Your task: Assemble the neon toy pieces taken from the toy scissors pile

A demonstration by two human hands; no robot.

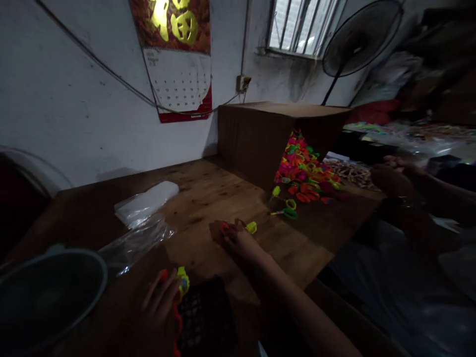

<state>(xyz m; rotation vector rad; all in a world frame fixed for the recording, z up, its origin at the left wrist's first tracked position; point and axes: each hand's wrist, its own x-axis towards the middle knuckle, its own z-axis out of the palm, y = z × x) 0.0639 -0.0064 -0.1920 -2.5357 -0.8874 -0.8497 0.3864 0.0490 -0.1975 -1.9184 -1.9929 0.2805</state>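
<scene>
My left hand (159,300) is low in the view, fingers bent round a yellow-green plastic piece (183,280) and a red one at the fingertips. A black openwork tray (206,317) lies beside it. Farther forward, on the wooden table (201,198), my right hand (236,238) has its fingers closed round a small orange-red piece (224,228). Touching or just beyond that hand is a yellow piece (251,227). Green and yellow scissors-like pieces (290,213) lie farther right, near a heap of bright plastic pieces (305,168).
A cardboard box (253,144) lies on its side at the back, its opening facing right. Clear plastic bags (137,240), a white stack (152,198) and a round tub (98,267) are at left. Another person's arms (401,193) are at right.
</scene>
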